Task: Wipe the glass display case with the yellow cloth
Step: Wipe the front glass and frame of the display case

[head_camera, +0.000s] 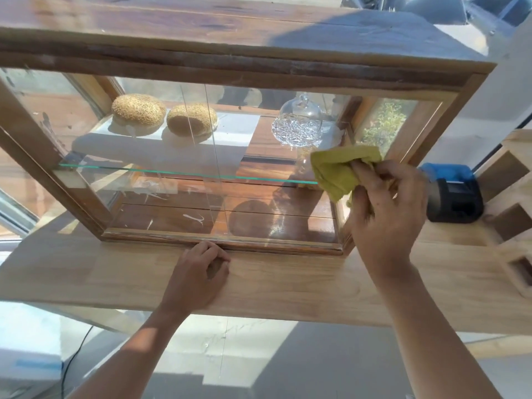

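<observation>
A wood-framed glass display case [259,73] stands on a pale wooden counter [86,272]. My right hand [385,211] grips a crumpled yellow cloth [336,171] and holds it against the front glass near the case's right post, at the level of the glass shelf [172,171]. My left hand [201,272] rests on the counter with curled fingers against the case's bottom rail, near the middle, holding nothing.
Inside the case, two sesame buns [138,110] lie on the upper shelf, and a glass dome dish [298,125] stands to their right. A blue and black device [452,194] sits on the counter right of the case. Pale wooden blocks [515,214] stand at far right.
</observation>
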